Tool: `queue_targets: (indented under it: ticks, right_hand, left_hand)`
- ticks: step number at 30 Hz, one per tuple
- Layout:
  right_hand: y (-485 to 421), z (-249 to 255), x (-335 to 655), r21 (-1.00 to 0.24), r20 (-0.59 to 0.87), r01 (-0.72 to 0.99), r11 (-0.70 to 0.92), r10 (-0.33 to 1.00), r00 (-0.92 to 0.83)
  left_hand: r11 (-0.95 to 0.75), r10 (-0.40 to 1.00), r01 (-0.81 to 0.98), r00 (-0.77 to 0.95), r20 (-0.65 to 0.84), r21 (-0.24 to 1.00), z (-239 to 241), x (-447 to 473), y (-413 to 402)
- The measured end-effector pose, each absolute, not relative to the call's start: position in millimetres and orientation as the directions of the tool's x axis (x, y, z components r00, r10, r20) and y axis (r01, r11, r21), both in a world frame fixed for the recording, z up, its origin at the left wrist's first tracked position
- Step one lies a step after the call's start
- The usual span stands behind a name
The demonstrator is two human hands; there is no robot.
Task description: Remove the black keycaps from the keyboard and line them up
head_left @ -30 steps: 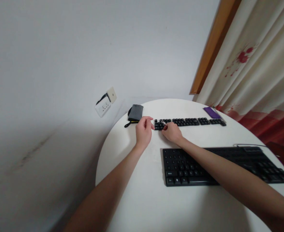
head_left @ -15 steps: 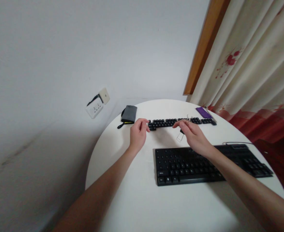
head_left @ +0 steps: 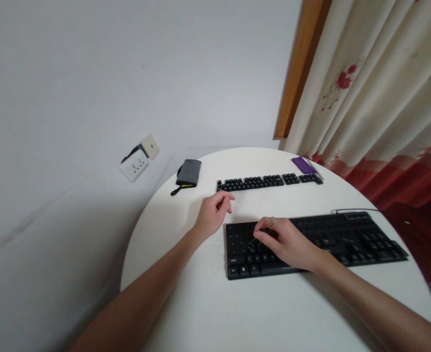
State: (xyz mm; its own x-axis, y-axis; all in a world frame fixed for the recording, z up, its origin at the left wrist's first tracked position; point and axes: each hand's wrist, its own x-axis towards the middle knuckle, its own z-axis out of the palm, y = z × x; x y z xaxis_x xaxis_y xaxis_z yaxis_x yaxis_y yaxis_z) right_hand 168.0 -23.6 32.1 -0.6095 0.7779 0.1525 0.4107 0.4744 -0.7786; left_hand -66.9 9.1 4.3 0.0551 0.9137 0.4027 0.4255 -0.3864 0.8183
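Note:
My right hand [head_left: 283,239] pinches a wire keycap puller [head_left: 254,244], its thin loops pointing down at the left part of a black keyboard [head_left: 328,239]. Whether the loops touch a key, I cannot tell. Upper left on that keyboard, keycaps are off and small bare spots show. My left hand [head_left: 215,212] hovers beside the keyboard's upper left corner, fingers loosely bent, nothing visible in them. Behind both hands, rows of loose black keycaps [head_left: 262,182] lie on the white round table [head_left: 196,303], partly behind the left fingertips.
A grey pouch [head_left: 189,172] with a black loop lies at the table's back left. Towards the back right is a purple item [head_left: 303,165]. The keyboard's cable [head_left: 358,210] runs along its far side. A wall socket [head_left: 134,165] and a curtain [head_left: 347,112] flank the table.
My right hand has come down and nearer with the keycap puller, from above the loose keycaps to the keyboard's left part. My left hand has shifted slightly nearer. The view has turned slightly right.

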Motion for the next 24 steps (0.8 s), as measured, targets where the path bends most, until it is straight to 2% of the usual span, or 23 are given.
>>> queue_targets:
  ticks: [4,8,10,15,20,24]
  right_hand:
    - [-28,31,167,-0.758,0.167,0.387,0.525,0.730,-0.663]
    - [-31,28,164,-0.671,0.192,0.374,0.641,0.636,-0.747]
    - [-30,24,163,-0.651,0.196,0.402,0.644,0.654,-0.730]
    - [-26,15,157,-0.706,0.176,0.481,0.521,0.786,-0.592]
    - [-22,4,152,-0.777,0.145,0.446,0.444,0.816,-0.560]
    - [-14,-8,151,-0.886,0.054,0.383,0.264,0.877,-0.478]
  left_hand:
    - [-0.384,0.913,0.446,0.050,0.405,0.809,5,-66,9]
    - [-0.385,0.913,0.452,0.055,0.405,0.805,5,-67,9]
    - [-0.389,0.911,0.451,0.058,0.408,0.803,4,-67,9]
    - [-0.391,0.911,0.457,0.065,0.408,0.799,5,-68,9]
    - [-0.390,0.913,0.454,0.080,0.399,0.801,7,-66,8]
    - [-0.392,0.915,0.449,0.096,0.392,0.803,6,-65,8]
